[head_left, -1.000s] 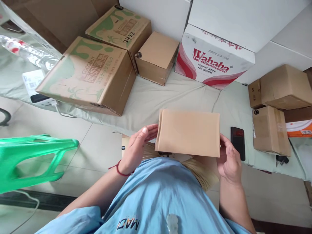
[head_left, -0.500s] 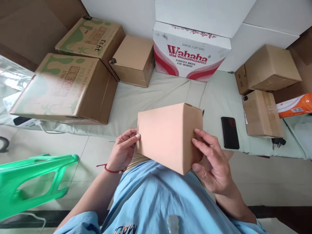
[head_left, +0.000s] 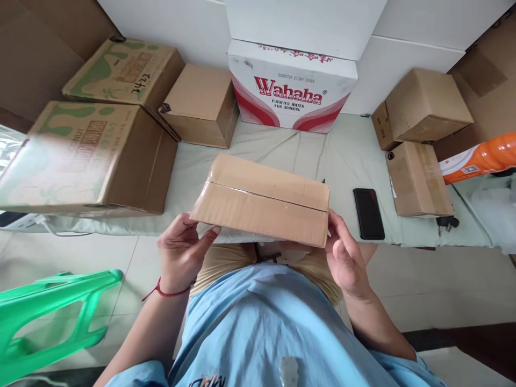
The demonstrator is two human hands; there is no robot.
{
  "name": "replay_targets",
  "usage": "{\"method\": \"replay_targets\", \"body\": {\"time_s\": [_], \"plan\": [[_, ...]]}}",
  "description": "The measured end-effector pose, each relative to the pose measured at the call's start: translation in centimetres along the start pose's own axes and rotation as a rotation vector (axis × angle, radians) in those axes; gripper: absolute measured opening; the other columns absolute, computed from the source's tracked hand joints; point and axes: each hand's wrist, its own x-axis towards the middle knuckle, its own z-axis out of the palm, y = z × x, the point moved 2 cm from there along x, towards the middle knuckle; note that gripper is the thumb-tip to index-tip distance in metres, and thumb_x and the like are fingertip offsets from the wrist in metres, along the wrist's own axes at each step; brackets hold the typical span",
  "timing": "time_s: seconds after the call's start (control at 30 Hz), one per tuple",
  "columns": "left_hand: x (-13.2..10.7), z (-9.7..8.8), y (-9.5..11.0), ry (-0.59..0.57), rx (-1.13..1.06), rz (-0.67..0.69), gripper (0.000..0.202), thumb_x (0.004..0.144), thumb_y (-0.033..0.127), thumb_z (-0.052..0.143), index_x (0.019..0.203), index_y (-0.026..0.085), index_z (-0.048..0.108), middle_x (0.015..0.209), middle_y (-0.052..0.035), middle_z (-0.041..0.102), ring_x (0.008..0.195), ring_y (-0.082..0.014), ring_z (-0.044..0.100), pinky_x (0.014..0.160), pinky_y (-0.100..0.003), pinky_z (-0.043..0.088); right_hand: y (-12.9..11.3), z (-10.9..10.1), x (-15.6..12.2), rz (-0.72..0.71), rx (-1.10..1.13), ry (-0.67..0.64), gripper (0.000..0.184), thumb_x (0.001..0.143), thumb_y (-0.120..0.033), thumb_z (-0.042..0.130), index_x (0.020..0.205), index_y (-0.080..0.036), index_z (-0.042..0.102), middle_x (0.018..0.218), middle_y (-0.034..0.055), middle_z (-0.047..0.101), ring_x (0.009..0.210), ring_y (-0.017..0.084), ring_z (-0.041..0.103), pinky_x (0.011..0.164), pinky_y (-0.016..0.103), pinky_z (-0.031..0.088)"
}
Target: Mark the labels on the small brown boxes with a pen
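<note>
— Pale sheet (head_left: 258, 153) over the low surface, cartons (head_left: 292, 91) along the far side. Where's the box?
— Cardboard box (head_left: 262, 199) is up off the sheet, near my waist, over its near edge. Left hand (head_left: 179, 252) pinches the left end, right hand (head_left: 344, 258) cups the right end, both clenched on it.
— Which way?
— Long axis left to right, taped seam up.
— Risk?
— Thin end grips, I judge: it could tilt, slip, drop toward the phone (head_left: 368, 213) just right.

A Wahaha water carton (head_left: 292, 88) stands at the back of the pale sheet (head_left: 266, 148). A coconut-milk carton (head_left: 88, 158) (green print) sits left, a black phone (head_left: 368, 213) right, and a green plastic stool (head_left: 48, 317) is on the floor.
</note>
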Motion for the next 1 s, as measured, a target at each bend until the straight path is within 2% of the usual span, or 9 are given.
{"method": "replay_targets", "body": {"time_s": [0.17, 0.33, 0.4, 0.5, 0.6, 0.67, 0.73, 0.83, 1.0], "plan": [[-0.3, 1.3, 1.5, -0.139, 0.101, 0.189, 0.021, 0.09, 0.02, 0.086, 0.11, 0.027, 0.082, 0.124, -0.0029, 0.085, 0.122, -0.0291, 0.08, 0.123, -0.052, 0.056, 1.5, -0.3, -0.1, 0.147, 0.074, 0.127, 0.067, 0.106, -0.065, 0.068, 0.164, -0.034, 0.055, 0.164, 0.0088, 0.064, 0.156, 0.032, 0.057, 0.13, 0.055, 0.05], [-0.9, 1.8, 4.5, -0.255, 0.212, 0.377, 0.038, 0.097, 0.011, 0.077, 0.131, 0.029, 0.078, 0.137, -0.0064, 0.082, 0.132, -0.0293, 0.078, 0.131, -0.057, 0.048, 2.0, -1.1, 0.0, 0.218, 0.19, 0.192, 0.058, 0.102, -0.052, 0.079, 0.156, -0.035, 0.064, 0.161, 0.0053, 0.068, 0.152, 0.03, 0.062, 0.132, 0.053, 0.047], [-1.3, 2.0, 5.8, -0.289, 0.239, 0.418, 0.035, 0.102, 0.021, 0.073, 0.136, 0.027, 0.075, 0.139, -0.0098, 0.081, 0.133, -0.0312, 0.077, 0.13, -0.058, 0.048, 2.1, -1.6, -0.1, 0.243, 0.243, 0.24, 0.06, 0.097, -0.052, 0.084, 0.151, -0.033, 0.067, 0.157, 0.0063, 0.07, 0.15, 0.031, 0.063, 0.132, 0.055, 0.047], [-1.9, 2.6, 7.4, -0.232, 0.281, 0.475, 0.042, 0.11, 0.05, 0.062, 0.141, 0.024, 0.072, 0.132, -0.0138, 0.081, 0.125, -0.0333, 0.079, 0.128, -0.06, 0.048, 2.5, -2.1, -0.6, 0.284, 0.316, 0.281, 0.061, 0.088, -0.052, 0.092, 0.143, -0.033, 0.072, 0.15, 0.0072, 0.073, 0.144, 0.032, 0.065, 0.128, 0.058, 0.05], [-2.3, 3.4, 8.4, -0.177, 0.378, 0.52, 0.063, 0.107, 0.074, 0.054, 0.136, 0.022, 0.073, 0.121, -0.0143, 0.082, 0.112, -0.0336, 0.08, 0.127, -0.062, 0.047, 2.9, -2.5, -1.4, 0.294, 0.344, 0.267, 0.061, 0.085, -0.049, 0.095, 0.14, -0.036, 0.073, 0.146, 0.0066, 0.074, 0.139, 0.031, 0.066, 0.123, 0.055, 0.054], [-2.2, 3.8, 8.8, -0.162, 0.44, 0.529, 0.064, 0.104, 0.077, 0.056, 0.131, 0.022, 0.074, 0.113, -0.0129, 0.08, 0.104, -0.0324, 0.077, 0.124, -0.061, 0.048, 3.2, -2.6, -2.1, 0.28, 0.345, 0.253, 0.062, 0.085, -0.047, 0.095, 0.142, -0.037, 0.073, 0.144, 0.0064, 0.074, 0.137, 0.029, 0.067, 0.12, 0.053, 0.056], [-1.8, 3.9, 9.2, -0.154, 0.478, 0.523, 0.055, 0.104, 0.07, 0.064, 0.128, 0.022, 0.073, 0.106, -0.0106, 0.078, 0.1, -0.0305, 0.073, 0.121, -0.059, 0.052, 3.3, -2.5, -2.6, 0.265, 0.336, 0.245, 0.061, 0.086, -0.046, 0.094, 0.142, -0.037, 0.072, 0.142, 0.007, 0.074, 0.134, 0.029, 0.068, 0.118, 0.051, 0.057], [-1.4, 3.9, 9.7, -0.202, 0.475, 0.525, 0.036, 0.102, 0.049, 0.073, 0.127, 0.023, 0.071, 0.104, -0.0079, 0.076, 0.099, -0.0285, 0.071, 0.117, -0.057, 0.056, 3.3, -2.3, -3.1, 0.246, 0.323, 0.231, 0.06, 0.088, -0.045, 0.092, 0.143, -0.036, 0.071, 0.141, 0.008, 0.074, 0.131, 0.028, 0.068, 0.116, 0.049, 0.056], [-1.5, 3.7, 9.8, -0.239, 0.397, 0.597, 0.046, 0.09, 0.034, 0.081, 0.133, 0.024, 0.071, 0.117, -0.0098, 0.078, 0.11, -0.0327, 0.075, 0.12, -0.061, 0.056, 3.5, -2.2, -3.2, 0.182, 0.272, 0.221, 0.058, 0.092, -0.041, 0.088, 0.145, -0.038, 0.066, 0.142, 0.007, 0.074, 0.133, 0.027, 0.067, 0.115, 0.049, 0.056]]}}
